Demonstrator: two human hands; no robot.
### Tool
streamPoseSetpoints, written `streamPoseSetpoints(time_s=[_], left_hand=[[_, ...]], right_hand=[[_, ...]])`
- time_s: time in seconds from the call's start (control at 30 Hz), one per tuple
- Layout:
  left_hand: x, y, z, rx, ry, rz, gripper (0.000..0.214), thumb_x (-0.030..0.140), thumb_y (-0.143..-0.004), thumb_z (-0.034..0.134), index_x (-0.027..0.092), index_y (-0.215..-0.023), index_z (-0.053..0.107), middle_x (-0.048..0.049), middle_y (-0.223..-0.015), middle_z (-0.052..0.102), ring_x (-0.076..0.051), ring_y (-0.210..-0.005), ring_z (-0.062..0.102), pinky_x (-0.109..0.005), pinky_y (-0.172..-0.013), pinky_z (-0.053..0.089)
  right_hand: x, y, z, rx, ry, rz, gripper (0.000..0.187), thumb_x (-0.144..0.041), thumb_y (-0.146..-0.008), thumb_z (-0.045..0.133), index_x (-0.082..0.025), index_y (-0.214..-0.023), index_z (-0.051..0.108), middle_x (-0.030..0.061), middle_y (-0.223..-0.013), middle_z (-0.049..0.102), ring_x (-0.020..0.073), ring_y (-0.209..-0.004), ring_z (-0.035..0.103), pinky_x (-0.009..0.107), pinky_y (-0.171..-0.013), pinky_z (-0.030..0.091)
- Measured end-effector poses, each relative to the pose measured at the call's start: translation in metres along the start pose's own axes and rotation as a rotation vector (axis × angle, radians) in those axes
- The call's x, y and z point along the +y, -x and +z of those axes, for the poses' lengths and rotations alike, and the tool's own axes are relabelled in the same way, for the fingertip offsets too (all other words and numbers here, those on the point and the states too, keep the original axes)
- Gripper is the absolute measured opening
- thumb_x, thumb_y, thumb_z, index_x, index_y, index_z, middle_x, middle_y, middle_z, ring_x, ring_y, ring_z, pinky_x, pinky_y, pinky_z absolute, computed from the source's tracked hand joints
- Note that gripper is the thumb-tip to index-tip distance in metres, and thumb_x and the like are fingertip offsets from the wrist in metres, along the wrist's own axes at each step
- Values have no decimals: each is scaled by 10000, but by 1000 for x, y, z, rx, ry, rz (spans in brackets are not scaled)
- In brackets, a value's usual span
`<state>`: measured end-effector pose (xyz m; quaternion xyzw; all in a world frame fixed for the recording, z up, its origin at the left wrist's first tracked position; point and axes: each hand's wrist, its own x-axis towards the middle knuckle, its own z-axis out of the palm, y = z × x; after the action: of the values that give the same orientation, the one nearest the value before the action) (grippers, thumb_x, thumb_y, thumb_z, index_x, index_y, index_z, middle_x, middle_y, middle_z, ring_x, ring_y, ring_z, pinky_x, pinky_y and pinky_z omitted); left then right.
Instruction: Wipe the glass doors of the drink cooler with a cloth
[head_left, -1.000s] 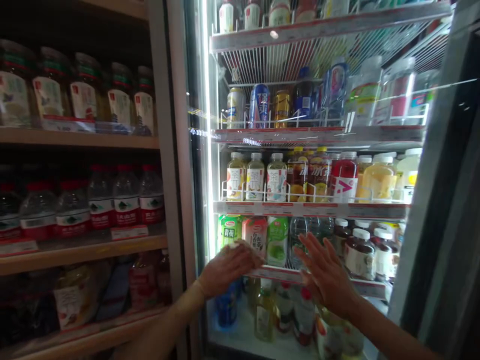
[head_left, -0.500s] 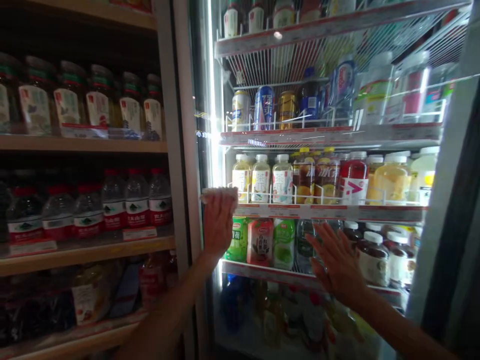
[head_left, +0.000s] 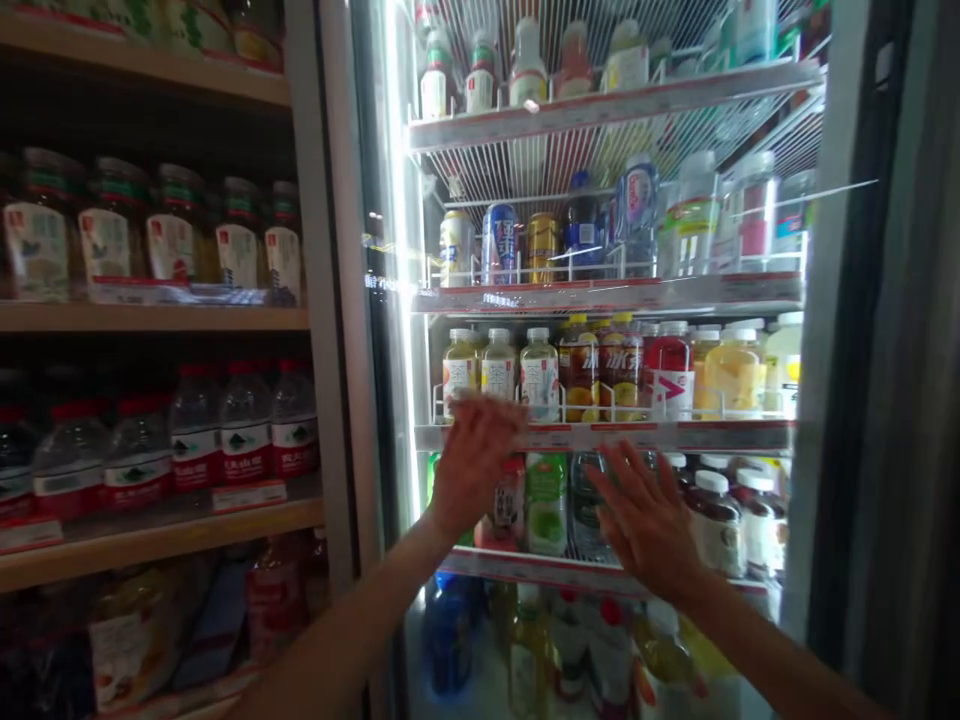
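My left hand [head_left: 476, 480] is raised in front of the lit drinks cooler, smeared by motion. A thin pale cloth [head_left: 491, 408] shows at its fingertips, flattened towards the glass door. My right hand [head_left: 649, 525] is open, its fingers spread and the palm facing the glass. It appears to rest on the door; exact contact cannot be made out. Behind the glass, tea bottles [head_left: 538, 375] with white caps stand just above my left hand. A green drink bottle [head_left: 546, 505] is visible between the two hands.
Wire shelves [head_left: 600, 435] inside the cooler carry rows of bottles and cans. The grey cooler frame [head_left: 836, 330] runs down the right. On the left, wooden shelves [head_left: 150, 315] hold jars and red-capped water bottles [head_left: 247, 420].
My left hand has slid with the cloth from the glass's left edge towards the middle, nearer my right hand. My right hand stays spread at the glass. The view has shifted slightly right and up.
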<state>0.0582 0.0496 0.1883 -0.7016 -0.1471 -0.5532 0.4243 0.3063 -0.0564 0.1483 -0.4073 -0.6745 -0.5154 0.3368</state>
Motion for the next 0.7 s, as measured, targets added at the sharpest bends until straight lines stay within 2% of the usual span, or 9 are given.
streamPoseSetpoints(time_s=[0.07,0.1,0.23,0.3,0.4,0.47,0.53,0.63,0.7], left_hand=[[5,-2,1,-103,57,200,543,131,-877,454,251,-1397,350,-36,-1502,326,-214,-1407,229,-415,-1109,355],[3,-4,2,-111,57,204,529,145,-880,458,251,-1390,362,-38,-1490,350,-213,-1404,240,-413,-1110,352],[-15,-27,6,116,-35,-230,550,166,-905,410,220,-1436,276,-82,-1526,263,-244,-1415,200,-498,-1144,262],[-12,-33,9,173,-30,-283,574,148,-900,404,218,-1447,247,-77,-1543,211,-248,-1421,173,-508,-1155,233],[4,-29,11,16,50,49,590,128,-874,444,236,-1432,287,-46,-1523,277,-224,-1414,203,-450,-1147,277],[4,-27,10,-46,64,145,568,136,-869,458,237,-1412,331,-47,-1494,342,-215,-1405,233,-422,-1135,302],[-8,-31,9,24,23,-26,540,155,-881,447,203,-1408,343,-85,-1491,340,-231,-1408,223,-441,-1138,286],[-22,-39,10,222,-69,-328,528,164,-902,411,174,-1421,316,-125,-1508,292,-241,-1418,186,-482,-1158,221],[-17,-37,11,215,-61,-264,543,141,-896,408,184,-1427,302,-119,-1503,307,-234,-1419,184,-481,-1155,232]], right_hand=[[3,6,-1,-12,4,-32,440,-179,-833,481,-185,-1272,507,127,-1403,468,253,-1410,232,527,-1143,162],[5,8,-2,-15,7,-38,432,-178,-834,481,-184,-1265,513,124,-1395,479,247,-1412,229,523,-1146,154],[14,9,-7,-17,40,-4,429,-177,-843,471,-175,-1271,506,128,-1390,484,242,-1416,217,519,-1147,142],[16,6,-8,1,47,25,439,-177,-846,470,-173,-1285,494,136,-1399,471,244,-1415,220,517,-1143,150],[16,0,-7,38,15,70,469,-204,-855,474,-176,-1323,459,139,-1423,441,249,-1407,243,512,-1139,159],[15,-2,-6,47,-12,90,496,-225,-862,474,-188,-1354,427,132,-1439,421,252,-1402,256,511,-1138,159],[15,-2,-7,37,-23,100,523,-233,-867,472,-199,-1383,393,124,-1451,406,252,-1399,263,509,-1138,157],[15,-1,-7,26,-21,108,560,-235,-866,477,-207,-1412,352,119,-1462,390,253,-1399,264,505,-1139,164],[13,0,-6,25,-20,96,581,-217,-861,478,-196,-1423,333,121,-1467,380,256,-1403,253,506,-1140,166]])
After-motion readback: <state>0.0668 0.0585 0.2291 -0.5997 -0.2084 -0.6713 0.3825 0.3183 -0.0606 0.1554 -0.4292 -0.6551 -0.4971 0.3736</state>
